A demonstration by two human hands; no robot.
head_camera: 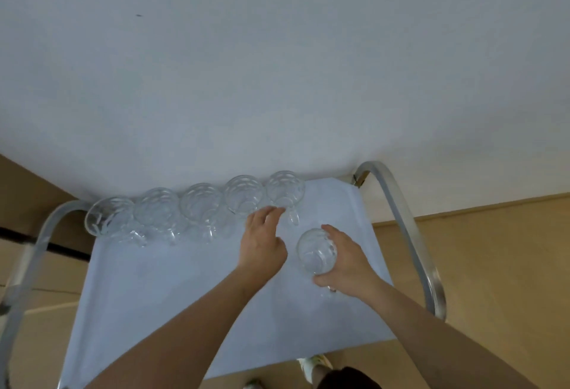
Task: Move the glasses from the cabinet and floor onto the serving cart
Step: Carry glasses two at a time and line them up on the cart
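Glass mugs: five clear, dimpled, handled mugs (197,213) stand in a row along the far edge of the cart top, close against the white wall (277,65), each just beside the next; nothing shows inside any of them.
Held mug: a sixth clear mug (316,251) sits in the right hand (348,262), nearer than the row and off its right end; whether its base touches the cloth I cannot tell.
Right hand: fingers and thumb curled round the held mug from its right side.
Left hand: the left hand (262,240) reaches toward the rightmost mug in the row (285,193), fingers stretched out and relaxed, gripping nothing, tips near its handle.
Serving cart: white cloth top (172,302), curved metal handles (410,234) at both ends.
Around: tan floor (493,265) on either side; a shoe (314,364) shows below the near edge.
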